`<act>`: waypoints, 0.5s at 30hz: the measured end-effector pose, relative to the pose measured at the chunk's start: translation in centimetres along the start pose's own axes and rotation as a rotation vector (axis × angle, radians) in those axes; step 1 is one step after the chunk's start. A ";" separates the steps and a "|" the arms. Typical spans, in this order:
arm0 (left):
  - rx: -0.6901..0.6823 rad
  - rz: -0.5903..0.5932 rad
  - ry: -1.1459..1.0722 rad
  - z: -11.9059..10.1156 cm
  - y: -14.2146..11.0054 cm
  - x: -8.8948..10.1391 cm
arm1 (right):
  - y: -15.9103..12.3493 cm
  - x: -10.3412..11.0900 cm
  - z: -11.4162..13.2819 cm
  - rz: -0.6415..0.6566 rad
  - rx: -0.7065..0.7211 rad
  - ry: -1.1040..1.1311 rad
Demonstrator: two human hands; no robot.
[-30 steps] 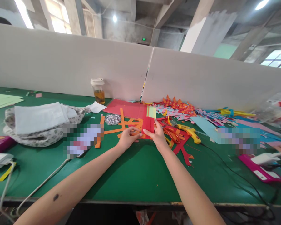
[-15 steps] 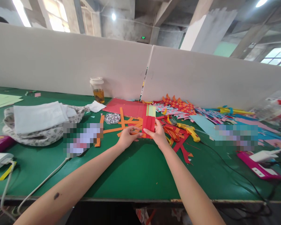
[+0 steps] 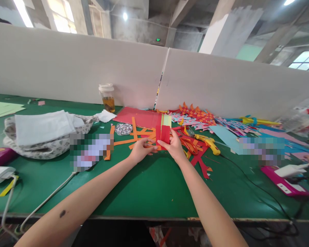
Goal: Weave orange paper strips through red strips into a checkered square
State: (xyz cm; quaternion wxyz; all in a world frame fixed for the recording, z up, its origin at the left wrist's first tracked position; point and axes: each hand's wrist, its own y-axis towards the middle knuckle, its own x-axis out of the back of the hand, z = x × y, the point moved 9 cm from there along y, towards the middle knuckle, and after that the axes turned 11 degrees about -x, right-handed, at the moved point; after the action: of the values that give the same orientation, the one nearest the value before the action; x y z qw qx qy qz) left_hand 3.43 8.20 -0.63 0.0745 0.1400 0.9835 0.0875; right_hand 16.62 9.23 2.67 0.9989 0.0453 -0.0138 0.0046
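My right hand (image 3: 174, 146) pinches the lower edge of a small red paper piece (image 3: 164, 134) cut into strips, holding it up over the green table (image 3: 149, 192). My left hand (image 3: 139, 150) is closed on an orange paper strip (image 3: 150, 144) and its fingertips meet the red piece at its left side. Loose orange strips (image 3: 134, 135) lie just behind my left hand. Red-handled scissors (image 3: 189, 144) and a yellow glue gun (image 3: 208, 142) lie right of my right hand.
A red sheet (image 3: 139, 118), woven paper fish (image 3: 195, 115) and coloured scraps lie near the white divider (image 3: 221, 85). A tea jar (image 3: 107, 98), a dish of googly eyes (image 3: 123, 129), a cloth bag (image 3: 43, 133), pink boxes (image 3: 285, 183) and cables (image 3: 41, 206) surround the area.
The red piece has been lifted a little and its strips bent upward; both hands stay in almost the same place.
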 end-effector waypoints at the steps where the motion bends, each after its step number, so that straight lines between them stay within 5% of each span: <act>1: 0.002 0.001 -0.007 0.0 0.0 -0.1 | 0.0 0.0 0.1 0.000 0.001 0.003; 10: -0.054 -0.135 -0.038 -0.7 0.2 1.4 | -0.5 -0.1 0.4 0.026 -0.114 0.004; 15: -0.041 -0.132 -0.038 -0.5 0.2 1.3 | -0.4 0.0 0.5 0.032 -0.065 -0.069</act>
State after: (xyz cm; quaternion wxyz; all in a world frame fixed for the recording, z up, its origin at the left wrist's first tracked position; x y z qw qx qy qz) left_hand 2.21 8.68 -0.27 0.1016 0.0750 0.9870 0.0998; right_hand 16.58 8.76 3.15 0.9985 0.0129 -0.0489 0.0187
